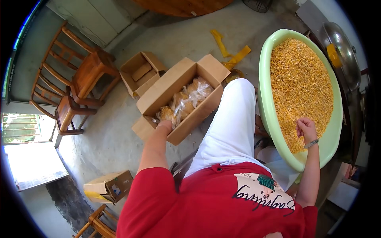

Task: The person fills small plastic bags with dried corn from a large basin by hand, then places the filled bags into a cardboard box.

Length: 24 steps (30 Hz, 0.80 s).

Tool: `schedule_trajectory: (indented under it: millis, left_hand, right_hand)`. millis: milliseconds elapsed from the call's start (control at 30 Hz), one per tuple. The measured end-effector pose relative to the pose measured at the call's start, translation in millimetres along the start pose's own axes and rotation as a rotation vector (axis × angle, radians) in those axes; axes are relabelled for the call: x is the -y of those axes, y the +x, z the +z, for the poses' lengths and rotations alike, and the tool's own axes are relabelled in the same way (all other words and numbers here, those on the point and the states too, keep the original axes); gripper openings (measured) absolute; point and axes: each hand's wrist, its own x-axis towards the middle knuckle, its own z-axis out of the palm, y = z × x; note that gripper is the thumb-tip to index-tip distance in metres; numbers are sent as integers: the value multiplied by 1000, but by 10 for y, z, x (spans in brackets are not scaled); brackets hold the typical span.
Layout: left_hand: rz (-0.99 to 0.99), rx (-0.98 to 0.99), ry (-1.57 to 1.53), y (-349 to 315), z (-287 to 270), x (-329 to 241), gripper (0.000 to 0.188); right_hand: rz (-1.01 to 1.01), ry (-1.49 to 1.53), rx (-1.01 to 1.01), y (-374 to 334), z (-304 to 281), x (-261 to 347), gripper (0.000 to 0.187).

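A long open cardboard box (159,92) stands to the left of my knee, holding several clear plastic bags of yellow grain (183,100). My left hand (166,125) reaches into its near end against the closest bag; the fingers are mostly hidden. On the right a large pale green basin (266,93) is filled with yellow corn kernels (301,83). Over the near part of the kernels is my right hand (306,130), its fingers curled together in a pinch. Whatever lies between those fingertips is too small to make out. A watch or bracelet (311,143) circles the right wrist.
Behind the long box sits a smaller open carton (141,71). Wooden chairs (85,75) stand at the left, with another carton (109,186) below them. Yellow tape strips (234,55) lie on the floor (190,35). A metal lid (341,51) leans beyond the basin.
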Motion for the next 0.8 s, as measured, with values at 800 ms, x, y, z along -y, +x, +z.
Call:
schedule_trajectory:
  millis: [800]
  left_hand:
    - [151, -313, -409, 110, 116, 365, 31]
  right_hand:
    - [35, -23, 4, 19, 1, -49, 10]
